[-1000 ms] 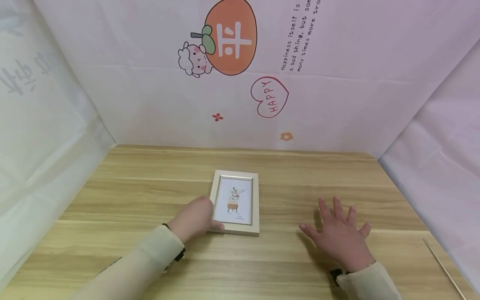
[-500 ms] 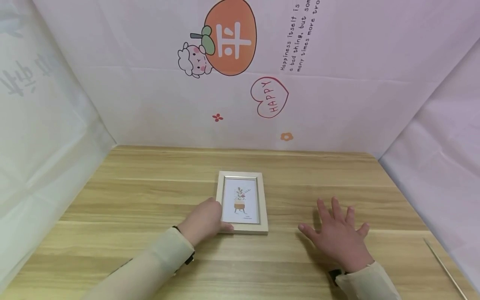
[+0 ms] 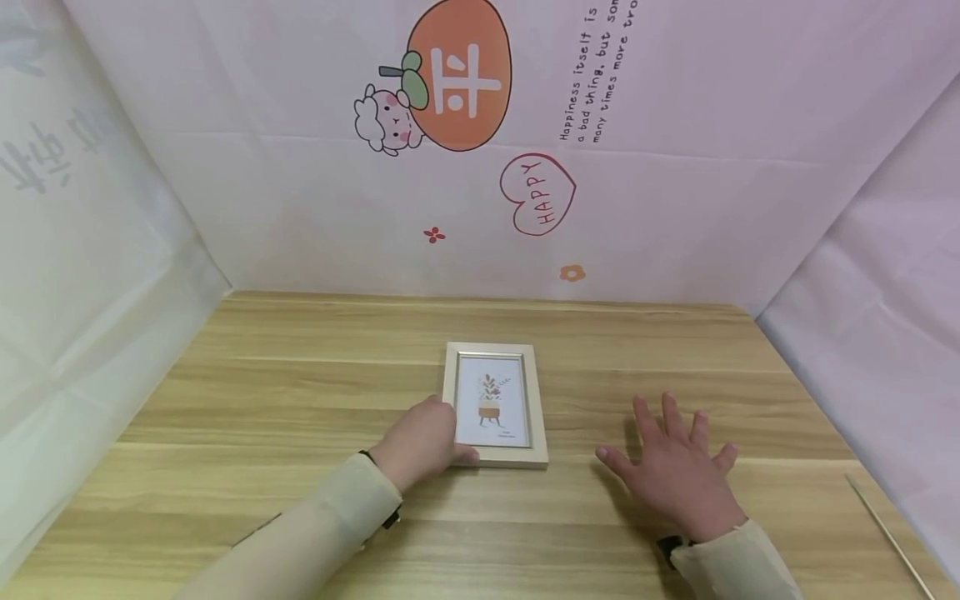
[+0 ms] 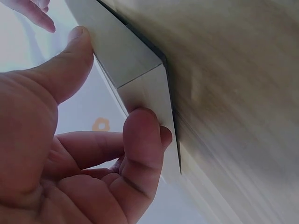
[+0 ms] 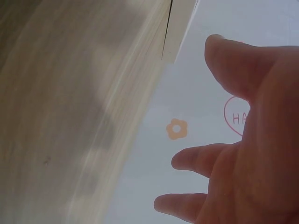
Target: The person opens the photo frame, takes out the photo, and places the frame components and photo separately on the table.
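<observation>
A picture frame (image 3: 534, 400) with a pale wooden border lies face up on the wood-grain table, showing a potted plant print (image 3: 491, 404). My left hand (image 3: 418, 442) grips its near left corner, thumb along the near edge and curled fingers at the left side. The left wrist view shows those curled fingertips (image 4: 142, 126) against the side of the frame (image 4: 126, 51). To the right, apart from the frame, my right hand (image 3: 678, 475) is spread over the table, palm down, holding nothing. One end of the frame (image 5: 180, 32) appears at the top of the right wrist view.
A thin pale stick (image 3: 888, 533) lies along the table's right edge. White printed cloth (image 3: 337, 217) rises behind the table (image 3: 300, 350), and more cloth hangs at both sides.
My left hand has slid the picture frame to the right across the table, nearer to my right hand. The right hand has stayed almost still.
</observation>
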`<act>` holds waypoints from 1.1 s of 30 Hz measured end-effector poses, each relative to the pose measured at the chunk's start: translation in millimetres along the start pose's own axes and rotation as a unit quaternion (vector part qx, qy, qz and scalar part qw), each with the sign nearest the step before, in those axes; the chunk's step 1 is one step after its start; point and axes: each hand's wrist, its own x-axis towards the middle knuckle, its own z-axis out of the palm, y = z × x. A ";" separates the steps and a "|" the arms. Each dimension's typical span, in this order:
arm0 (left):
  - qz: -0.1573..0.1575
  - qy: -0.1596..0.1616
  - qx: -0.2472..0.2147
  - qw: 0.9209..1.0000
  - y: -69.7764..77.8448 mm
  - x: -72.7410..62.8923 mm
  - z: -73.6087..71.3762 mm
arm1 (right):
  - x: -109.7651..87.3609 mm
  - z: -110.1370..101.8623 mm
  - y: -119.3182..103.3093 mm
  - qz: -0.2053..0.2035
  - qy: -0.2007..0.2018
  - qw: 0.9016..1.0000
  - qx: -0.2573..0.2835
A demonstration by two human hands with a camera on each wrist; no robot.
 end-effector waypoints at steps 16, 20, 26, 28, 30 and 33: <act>0.013 -0.002 -0.007 1.000 1.4 3.4 0.5 | 5.6 -1.8 -6.3 -0.023 0.013 1.000 0.004; 0.009 -0.015 -0.019 1.000 -4.7 5.0 -5.7 | 10.1 -2.1 -8.5 -0.053 0.022 0.998 0.018; 0.002 -0.007 -0.038 0.999 -14.0 10.0 -17.2 | 18.8 -3.0 -14.8 -0.097 0.047 0.993 0.047; -0.010 0.002 -0.050 0.999 -17.0 13.9 -18.9 | 21.9 -4.0 -18.8 -0.103 0.050 0.991 0.062; -0.024 0.006 -0.072 0.997 -19.5 18.7 -19.9 | 25.3 -5.0 -23.7 -0.101 0.046 0.990 0.084; -0.044 0.013 -0.104 0.994 -23.6 25.6 -18.9 | 30.7 -4.6 -31.6 -0.090 0.017 0.988 0.120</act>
